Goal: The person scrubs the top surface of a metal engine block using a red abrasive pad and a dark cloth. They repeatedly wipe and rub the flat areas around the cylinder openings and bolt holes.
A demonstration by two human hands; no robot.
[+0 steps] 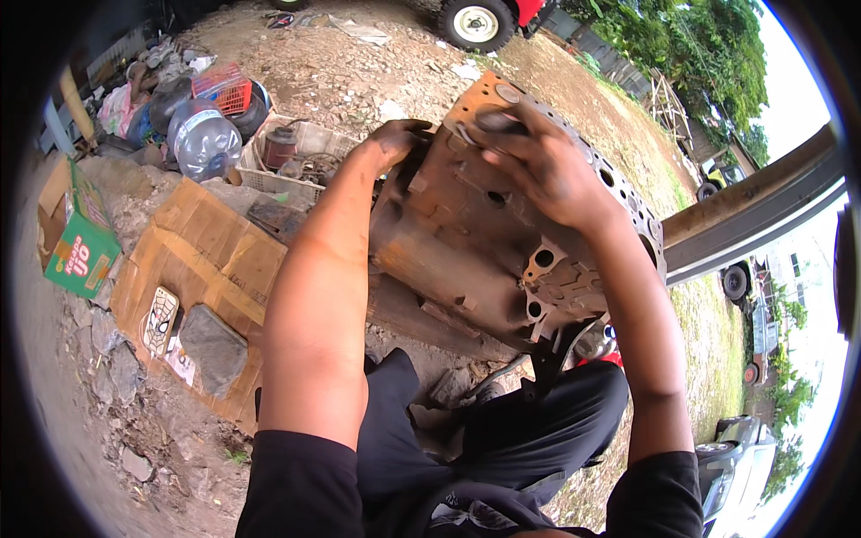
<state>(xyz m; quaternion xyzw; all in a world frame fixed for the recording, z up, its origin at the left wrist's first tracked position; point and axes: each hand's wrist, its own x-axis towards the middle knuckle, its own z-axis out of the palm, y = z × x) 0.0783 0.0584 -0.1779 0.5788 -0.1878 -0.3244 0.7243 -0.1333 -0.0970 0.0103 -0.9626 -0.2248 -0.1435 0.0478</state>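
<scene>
- Rusty engine block (pixel 466 233) propped tilted over lap, above dirt ground (pixel 108 421).
- Left hand (pixel 395 139) grip clamps its far edge.
- Right hand (pixel 538 161) presses small dark piece, likely sanding top.
- Next stroke needs block steadied.

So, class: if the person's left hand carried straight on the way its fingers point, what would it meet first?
The left hand already curls round the far edge of the rusty brown metal engine block. Going straight on, it would press into that block first; depth is hard to judge.
</scene>
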